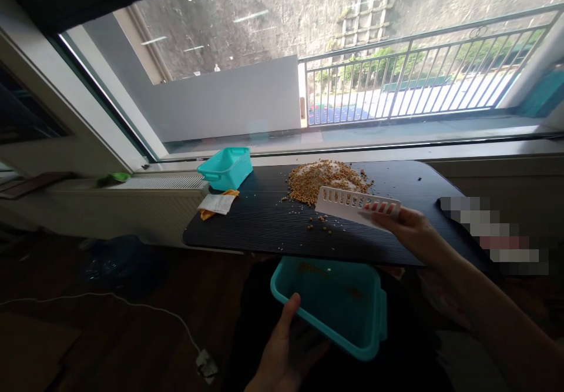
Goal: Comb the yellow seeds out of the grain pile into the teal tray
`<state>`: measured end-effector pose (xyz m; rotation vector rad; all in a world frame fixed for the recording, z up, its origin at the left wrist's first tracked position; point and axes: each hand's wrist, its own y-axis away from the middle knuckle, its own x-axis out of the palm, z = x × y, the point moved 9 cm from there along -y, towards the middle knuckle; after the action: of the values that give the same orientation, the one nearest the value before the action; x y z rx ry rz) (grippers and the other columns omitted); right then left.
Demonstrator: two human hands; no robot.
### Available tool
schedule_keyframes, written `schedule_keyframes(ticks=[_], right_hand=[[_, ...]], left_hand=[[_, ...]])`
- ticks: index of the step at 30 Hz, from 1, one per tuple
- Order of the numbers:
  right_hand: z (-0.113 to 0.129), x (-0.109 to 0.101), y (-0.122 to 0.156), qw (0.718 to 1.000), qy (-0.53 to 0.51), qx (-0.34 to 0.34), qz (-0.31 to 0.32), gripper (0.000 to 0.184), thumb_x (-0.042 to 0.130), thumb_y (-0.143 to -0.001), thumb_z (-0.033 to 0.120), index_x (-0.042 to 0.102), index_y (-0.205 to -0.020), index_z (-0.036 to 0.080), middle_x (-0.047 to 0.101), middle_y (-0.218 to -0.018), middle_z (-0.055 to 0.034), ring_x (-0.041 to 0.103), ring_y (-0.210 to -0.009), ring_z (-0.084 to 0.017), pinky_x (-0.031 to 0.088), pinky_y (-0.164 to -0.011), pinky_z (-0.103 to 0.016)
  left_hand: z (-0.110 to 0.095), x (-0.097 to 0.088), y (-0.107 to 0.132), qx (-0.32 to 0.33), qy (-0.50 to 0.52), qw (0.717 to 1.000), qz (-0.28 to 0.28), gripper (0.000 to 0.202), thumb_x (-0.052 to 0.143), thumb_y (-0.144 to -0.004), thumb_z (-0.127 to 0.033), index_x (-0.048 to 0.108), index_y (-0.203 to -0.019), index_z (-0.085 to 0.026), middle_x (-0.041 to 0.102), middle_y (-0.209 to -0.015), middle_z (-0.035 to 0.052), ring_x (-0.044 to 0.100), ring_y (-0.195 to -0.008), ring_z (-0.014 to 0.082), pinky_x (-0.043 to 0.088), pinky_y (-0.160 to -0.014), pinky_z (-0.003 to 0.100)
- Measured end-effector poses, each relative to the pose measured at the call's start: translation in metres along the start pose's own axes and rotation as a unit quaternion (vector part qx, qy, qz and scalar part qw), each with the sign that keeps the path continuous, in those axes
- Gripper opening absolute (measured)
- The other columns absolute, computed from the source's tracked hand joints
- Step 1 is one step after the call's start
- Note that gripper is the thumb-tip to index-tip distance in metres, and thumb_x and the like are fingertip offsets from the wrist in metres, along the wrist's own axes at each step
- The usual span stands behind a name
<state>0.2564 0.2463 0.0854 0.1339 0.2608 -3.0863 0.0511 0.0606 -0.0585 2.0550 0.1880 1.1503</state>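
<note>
Fingers of the right hand [409, 227] are pinching a white slotted strip [339, 208] by its right end, just over the table [259, 221]. Left hand [279, 345] has its thumb hooked over the near rim of a teal tub [339, 304], other fingers tucked underneath, though it's pretty dark down there. Tub's right below the table's near edge, open side up.

Looks to me like the sweeping step, with the strip about to work as a scraper. I'd say the next move calls for the strip's long edge flat on the tabletop behind some grains, tub snug to the edge.

As for the pile [304, 183], it's a loose heap near the window: yellowish round grains, whiter stuff on top, strays scattered toward the edge. Can't tell if the strip's touching any.
</note>
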Motion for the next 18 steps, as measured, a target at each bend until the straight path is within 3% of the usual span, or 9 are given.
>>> schedule_keyframes(ticks=[6,14,18], right_hand=[[-0.005,0.001,0.003,1.0,0.003,0.021,-0.011,0.03,0.077,-0.054,0.046,0.067,-0.062,0.019,0.071,-0.085,-0.0057,0.06,-0.096,-0.025,0.04,-0.097,-0.041],[0.003,0.011,0.015,1.0,-0.007,-0.007,-0.006,0.027,0.075,-0.061,0.045,0.07,-0.069,0.019,0.071,-0.093,-0.0057,0.061,-0.096,-0.023,0.04,-0.099,-0.043],[0.0,0.022,0.012,0.999,-0.001,-0.007,0.037,0.029,0.074,-0.062,0.045,0.071,-0.074,0.019,0.071,-0.094,-0.0061,0.061,-0.097,-0.024,0.042,-0.097,-0.042]], left_hand=[[-0.002,0.005,0.006,-0.008,-0.002,1.0,-0.011,0.058,0.056,-0.08,-0.045,0.044,-0.128,-0.013,0.062,-0.119,0.0139,0.057,-0.11,0.0306,0.045,-0.095,0.044],[-0.011,-0.008,0.004,0.005,-0.015,0.999,-0.04,0.058,0.055,-0.081,-0.047,0.045,-0.127,-0.013,0.062,-0.118,0.0158,0.06,-0.105,0.0304,0.047,-0.091,0.044],[-0.01,-0.011,0.002,0.002,-0.019,0.999,-0.027,0.06,0.056,-0.079,-0.048,0.045,-0.127,-0.013,0.061,-0.119,0.0165,0.059,-0.107,0.0305,0.047,-0.091,0.043]])
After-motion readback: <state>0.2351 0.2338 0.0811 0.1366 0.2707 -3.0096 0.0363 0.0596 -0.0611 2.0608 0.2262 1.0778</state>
